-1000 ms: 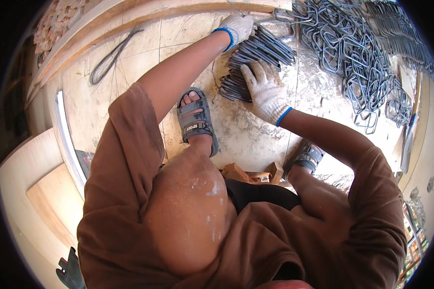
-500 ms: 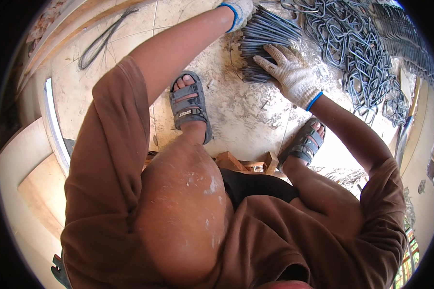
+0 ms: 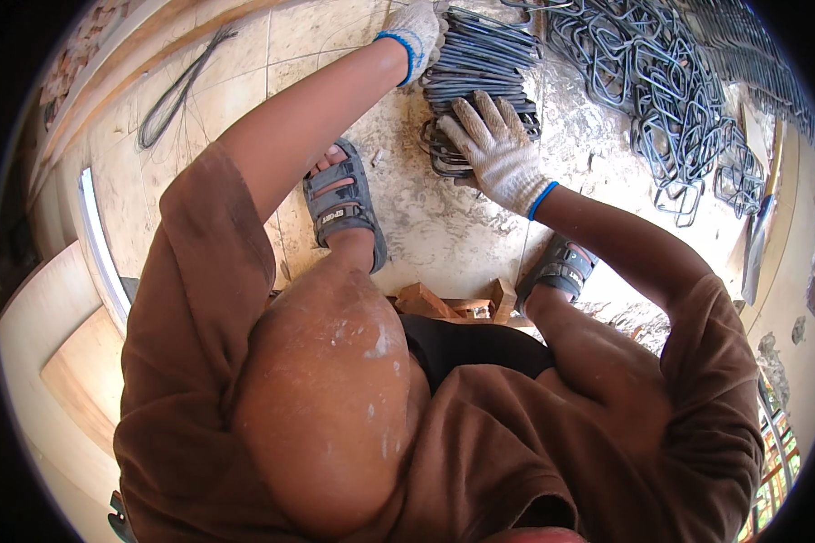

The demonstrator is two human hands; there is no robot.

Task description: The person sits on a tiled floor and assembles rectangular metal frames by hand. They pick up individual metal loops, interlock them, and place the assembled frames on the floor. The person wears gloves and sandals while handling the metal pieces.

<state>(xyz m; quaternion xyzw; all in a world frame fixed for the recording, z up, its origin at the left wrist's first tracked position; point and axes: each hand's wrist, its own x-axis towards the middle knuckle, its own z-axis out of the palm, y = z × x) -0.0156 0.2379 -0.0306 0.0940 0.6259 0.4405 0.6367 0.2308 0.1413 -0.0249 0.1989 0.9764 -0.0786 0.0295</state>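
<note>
A neat row of dark bent steel stirrups (image 3: 480, 54) lies on the floor beyond my feet. My left hand (image 3: 417, 34), in a white knit glove with a blue cuff, is at the left end of the row near the top edge. Its fingers look curled, and what they hold, if anything, is hidden. Over the near end of the row lies my right hand (image 3: 498, 149), gloved alike, with the fingers spread and resting on the steel.
A tangled heap of steel stirrups (image 3: 670, 100) spreads at the right, with another dense row (image 3: 743, 54) behind it. A loop of thin wire (image 3: 177, 100) lies at the left. My sandalled feet stand either side, with wood pieces (image 3: 453, 303) between them.
The row now looks more squared up, its rectangular loops showing at the near end. In the picture both hands sit further left, partly because the view has shifted.
</note>
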